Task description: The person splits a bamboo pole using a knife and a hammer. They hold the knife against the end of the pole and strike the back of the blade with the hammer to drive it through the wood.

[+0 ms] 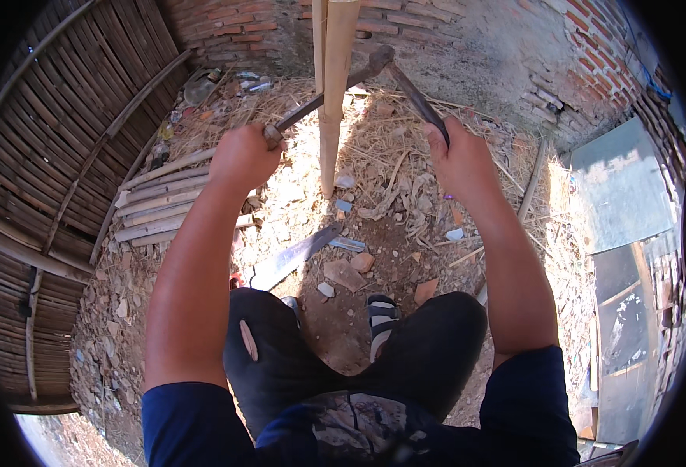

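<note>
- before a weathered brick wall [467,58], a split bamboo pole [332,140] stands near upright, its foot on the littered ground [343,331].
- the left hand [245,158] is clenched around the handle end of a dark blade [300,114], which crosses the pole, seemingly within its split.
- the right hand [465,161] is wrapped around a hammer [417,100], its head at or just beside the blade's far end.
- the step in hand appears to be driving the blade down the pole; the next move likely calls for a steady left hold and a square blow.
</note>
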`<state>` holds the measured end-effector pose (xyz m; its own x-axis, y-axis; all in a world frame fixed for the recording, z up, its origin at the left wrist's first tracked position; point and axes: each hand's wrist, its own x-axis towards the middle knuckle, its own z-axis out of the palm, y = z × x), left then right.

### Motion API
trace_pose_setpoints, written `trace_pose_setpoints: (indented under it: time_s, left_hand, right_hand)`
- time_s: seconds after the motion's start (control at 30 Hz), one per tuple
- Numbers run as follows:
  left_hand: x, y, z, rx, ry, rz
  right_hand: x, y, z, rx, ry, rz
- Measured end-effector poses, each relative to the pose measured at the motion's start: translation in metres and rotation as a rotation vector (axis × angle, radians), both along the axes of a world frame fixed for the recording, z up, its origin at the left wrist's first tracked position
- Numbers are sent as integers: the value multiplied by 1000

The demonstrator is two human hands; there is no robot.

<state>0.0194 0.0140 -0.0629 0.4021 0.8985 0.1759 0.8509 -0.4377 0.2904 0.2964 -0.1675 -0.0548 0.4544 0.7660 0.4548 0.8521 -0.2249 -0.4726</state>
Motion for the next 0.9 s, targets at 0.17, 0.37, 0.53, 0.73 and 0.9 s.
trace_pose_setpoints:
  time_s: [0.17,0.37,0.53,0.73,0.9]
  left_hand:
    - [-12,-1,0,-13,21,34]
    - [-6,0,3,-50,31,24]
    - [-4,-1,-3,22,-9,-13]
    - [0,-12,6,-17,54,3]
    - [8,-19,9,-48,42,18]
  right_hand:
    - [4,-5,27,-46,29,-15]
    - [0,1,35,237,100,88]
    - [-12,11,0,-76,88,1]
    - [-9,-1,39,283,206,48]
    - [10,13,-8,82,17,4]
